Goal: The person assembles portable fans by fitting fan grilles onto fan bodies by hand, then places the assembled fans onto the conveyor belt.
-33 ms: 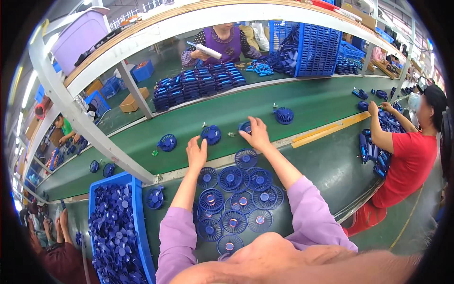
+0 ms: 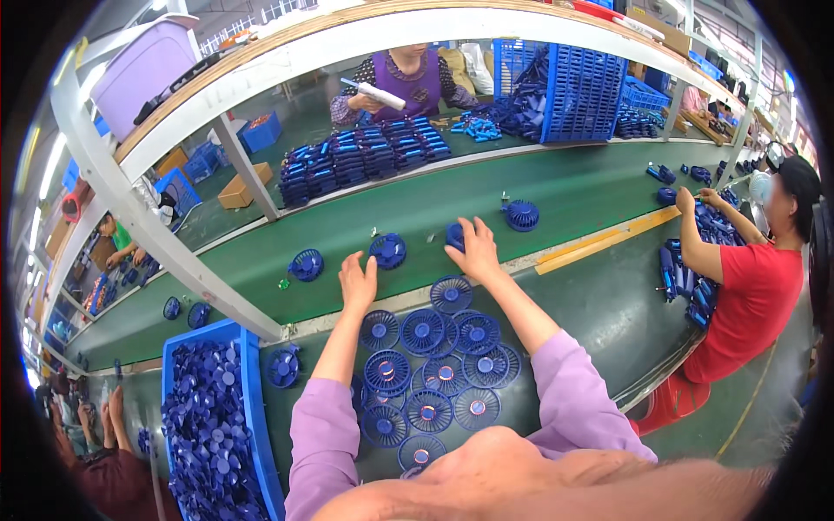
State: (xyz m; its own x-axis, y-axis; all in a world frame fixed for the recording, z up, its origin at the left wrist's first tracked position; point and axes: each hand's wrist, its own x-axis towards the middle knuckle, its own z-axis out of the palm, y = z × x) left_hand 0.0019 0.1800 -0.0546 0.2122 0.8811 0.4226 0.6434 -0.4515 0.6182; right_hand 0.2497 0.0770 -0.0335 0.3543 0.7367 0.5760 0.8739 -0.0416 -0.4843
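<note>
My right hand [image 2: 477, 252] is over the near side of the green conveyor belt, with its fingers around a small blue fan head [image 2: 453, 236], partly hidden by them. My left hand [image 2: 357, 282] hovers at the belt's near edge, fingers apart and nothing in them. Just beyond it a blue fan head [image 2: 387, 251] lies on the belt. Another fan head [image 2: 306, 265] rests to its left, and one more [image 2: 521, 215] to the right of my right hand. Between my forearms, several round blue fan grilles [image 2: 429, 408] are spread and partly stacked on the table.
A blue crate [image 2: 252, 408] of small dark-blue plastic parts stands left of my left arm, with a fan head [image 2: 283, 366] beside it. A white post [image 2: 174, 217] rises at left. Across the belt [image 2: 347, 234] are stacked blue parts [image 2: 365, 156]. A co-worker in red [image 2: 751, 295] sits at right.
My right hand has shifted slightly to the right with the fan head. My left hand has moved a little back from the fan head near it.
</note>
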